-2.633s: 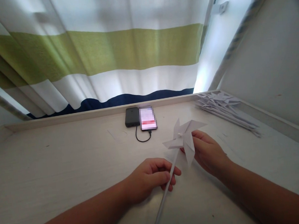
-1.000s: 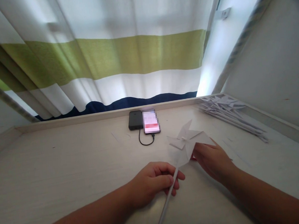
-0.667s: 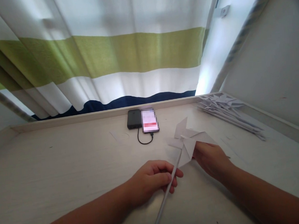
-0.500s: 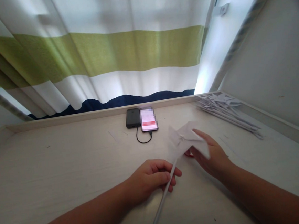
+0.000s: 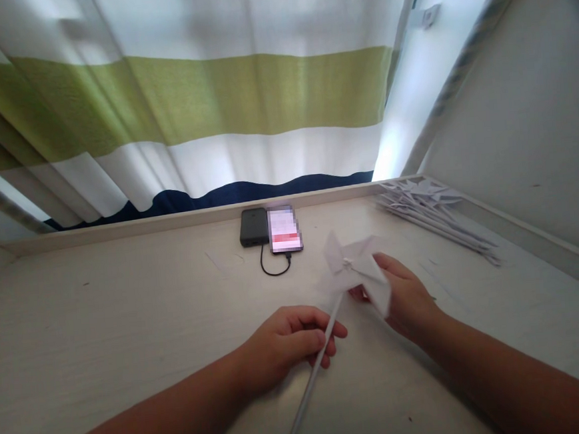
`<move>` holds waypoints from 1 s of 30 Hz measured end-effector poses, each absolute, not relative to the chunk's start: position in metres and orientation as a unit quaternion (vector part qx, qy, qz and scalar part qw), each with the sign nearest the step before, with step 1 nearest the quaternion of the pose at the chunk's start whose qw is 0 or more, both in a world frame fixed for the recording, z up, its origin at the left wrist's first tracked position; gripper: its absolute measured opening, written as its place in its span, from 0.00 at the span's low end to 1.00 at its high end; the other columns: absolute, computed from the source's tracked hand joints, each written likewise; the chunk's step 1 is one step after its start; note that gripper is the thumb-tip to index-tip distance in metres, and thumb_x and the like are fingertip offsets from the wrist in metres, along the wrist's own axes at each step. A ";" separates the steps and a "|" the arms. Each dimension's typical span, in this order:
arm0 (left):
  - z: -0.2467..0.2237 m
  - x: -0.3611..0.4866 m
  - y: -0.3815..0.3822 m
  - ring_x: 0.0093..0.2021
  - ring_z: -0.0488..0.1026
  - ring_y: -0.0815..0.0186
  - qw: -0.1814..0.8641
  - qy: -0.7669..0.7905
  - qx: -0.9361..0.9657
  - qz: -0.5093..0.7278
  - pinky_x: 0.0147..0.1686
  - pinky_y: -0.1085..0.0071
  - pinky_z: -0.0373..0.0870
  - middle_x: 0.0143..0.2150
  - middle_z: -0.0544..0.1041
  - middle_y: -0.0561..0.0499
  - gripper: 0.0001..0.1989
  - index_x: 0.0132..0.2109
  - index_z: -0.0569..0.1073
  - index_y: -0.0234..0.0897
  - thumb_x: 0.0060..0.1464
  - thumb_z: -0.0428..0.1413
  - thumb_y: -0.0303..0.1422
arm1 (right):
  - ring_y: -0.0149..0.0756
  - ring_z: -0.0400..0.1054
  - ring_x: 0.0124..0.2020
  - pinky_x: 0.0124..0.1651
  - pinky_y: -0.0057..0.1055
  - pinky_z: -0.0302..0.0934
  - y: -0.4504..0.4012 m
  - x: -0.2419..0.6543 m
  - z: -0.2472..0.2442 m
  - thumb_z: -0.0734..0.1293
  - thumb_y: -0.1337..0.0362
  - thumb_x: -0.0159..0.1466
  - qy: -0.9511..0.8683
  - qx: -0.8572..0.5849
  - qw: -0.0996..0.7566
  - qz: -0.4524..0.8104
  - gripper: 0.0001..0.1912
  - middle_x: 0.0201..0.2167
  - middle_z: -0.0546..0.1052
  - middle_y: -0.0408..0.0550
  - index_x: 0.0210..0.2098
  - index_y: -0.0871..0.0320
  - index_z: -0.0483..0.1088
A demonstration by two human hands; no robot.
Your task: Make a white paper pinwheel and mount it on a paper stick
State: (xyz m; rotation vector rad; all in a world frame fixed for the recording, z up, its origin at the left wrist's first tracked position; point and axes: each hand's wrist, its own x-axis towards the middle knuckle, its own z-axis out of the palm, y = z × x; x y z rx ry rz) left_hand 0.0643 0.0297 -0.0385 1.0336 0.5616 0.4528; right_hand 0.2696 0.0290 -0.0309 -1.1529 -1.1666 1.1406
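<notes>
A white paper pinwheel (image 5: 347, 272) on a thin white stick (image 5: 310, 384) tilts up and away from me, its blades smeared by motion. My left hand (image 5: 292, 340) is closed on the stick, pinching it between thumb and fingers below the pinwheel's head. Beside and partly behind the blades is my right hand (image 5: 408, 294), its fingers curved and apart. One blade covers part of those fingers, so I cannot tell whether they touch the paper or the stick. A small dark tip (image 5: 433, 298) sticks out past the right hand; what it belongs to is hidden.
A pile of white paper pinwheels (image 5: 437, 215) lies at the far right corner. At the back, a black power bank (image 5: 253, 228) sits beside a phone (image 5: 284, 229), joined by a cable (image 5: 274, 274). A raised ledge (image 5: 169, 221) borders the table, with a curtain (image 5: 260, 95) behind it.
The pinwheel's blades have turned about their centre. My right hand has stayed beside them, and my left hand keeps its hold on the stick. The whole view has shifted slightly.
</notes>
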 end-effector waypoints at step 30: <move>-0.035 0.067 0.044 0.38 0.71 0.70 0.644 0.340 0.419 0.542 0.38 0.73 0.70 0.38 0.74 0.51 0.08 0.41 0.73 0.36 0.54 0.58 0.34 | 0.30 0.64 0.24 0.26 0.27 0.55 0.018 0.260 -0.013 0.63 0.61 0.61 -0.753 -0.477 0.236 0.386 0.09 0.24 0.75 0.44 0.30 0.58 0.72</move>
